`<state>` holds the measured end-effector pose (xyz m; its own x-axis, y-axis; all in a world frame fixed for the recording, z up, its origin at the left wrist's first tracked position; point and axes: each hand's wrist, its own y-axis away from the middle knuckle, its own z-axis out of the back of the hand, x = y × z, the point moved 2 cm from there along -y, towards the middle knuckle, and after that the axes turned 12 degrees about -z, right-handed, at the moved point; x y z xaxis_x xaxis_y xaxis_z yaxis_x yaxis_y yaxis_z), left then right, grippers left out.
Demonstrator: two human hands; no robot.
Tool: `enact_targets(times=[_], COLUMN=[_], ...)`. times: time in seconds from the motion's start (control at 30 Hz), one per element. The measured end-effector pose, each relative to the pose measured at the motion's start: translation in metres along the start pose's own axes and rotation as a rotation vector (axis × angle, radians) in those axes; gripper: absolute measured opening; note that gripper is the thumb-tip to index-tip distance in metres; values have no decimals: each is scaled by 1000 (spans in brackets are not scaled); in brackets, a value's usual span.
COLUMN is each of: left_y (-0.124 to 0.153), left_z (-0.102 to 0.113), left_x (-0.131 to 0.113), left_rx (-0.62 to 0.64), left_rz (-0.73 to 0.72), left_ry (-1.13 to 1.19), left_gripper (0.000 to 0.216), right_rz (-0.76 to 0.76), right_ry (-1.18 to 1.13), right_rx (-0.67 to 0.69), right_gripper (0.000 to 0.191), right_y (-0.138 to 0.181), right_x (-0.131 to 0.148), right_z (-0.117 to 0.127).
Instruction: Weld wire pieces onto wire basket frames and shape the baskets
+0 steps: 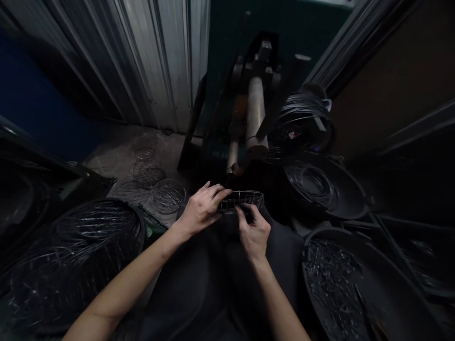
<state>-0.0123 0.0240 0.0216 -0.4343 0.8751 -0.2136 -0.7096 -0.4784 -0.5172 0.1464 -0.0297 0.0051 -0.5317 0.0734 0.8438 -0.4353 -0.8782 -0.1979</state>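
A small round wire basket (pixel 245 194) is held just above my lap, in front of the machine. My left hand (pixel 204 206) grips its left end, with the thumb and fingers closed around the wires. On the near side of the basket, my right hand (pixel 254 232) is closed, its thumb and forefinger pinched at the lower wires. Whether a loose piece of wire sits in that pinch is too dark to make out.
A dark green machine (pixel 227 47) with a metal cylinder (pixel 256 104) stands straight ahead. Wire pieces fill a pan (pixel 334 279) at right; coiled wire (pixel 313 184) lies in another. Several wire rings (pixel 168 195) lie on the floor, and a wire-filled container (pixel 95 227) stands left.
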Motion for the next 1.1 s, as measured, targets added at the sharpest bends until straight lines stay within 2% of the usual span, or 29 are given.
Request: enact_targets(times=[0.13, 0.5, 0.97, 1.1], left_y=[-5, -20, -28, -22], left_z=[-1, -9, -20, -19], left_x=[11, 24, 41, 51], left_rx=[-30, -83, -129, -122], left_rz=[-45, -32, -78, -95], left_ry=[26, -13, -52, -119], left_gripper=[58, 60, 51, 45], right_rz=[45, 84, 94, 118], right_ry=[-16, -38, -76, -96], right_rx=[-23, -64, -51, -69], right_gripper=[18, 18, 16, 16], right_y=[-10, -29, -43, -51], right_x=[-3, -11, -20, -22], right_z=[-7, -17, -25, -35])
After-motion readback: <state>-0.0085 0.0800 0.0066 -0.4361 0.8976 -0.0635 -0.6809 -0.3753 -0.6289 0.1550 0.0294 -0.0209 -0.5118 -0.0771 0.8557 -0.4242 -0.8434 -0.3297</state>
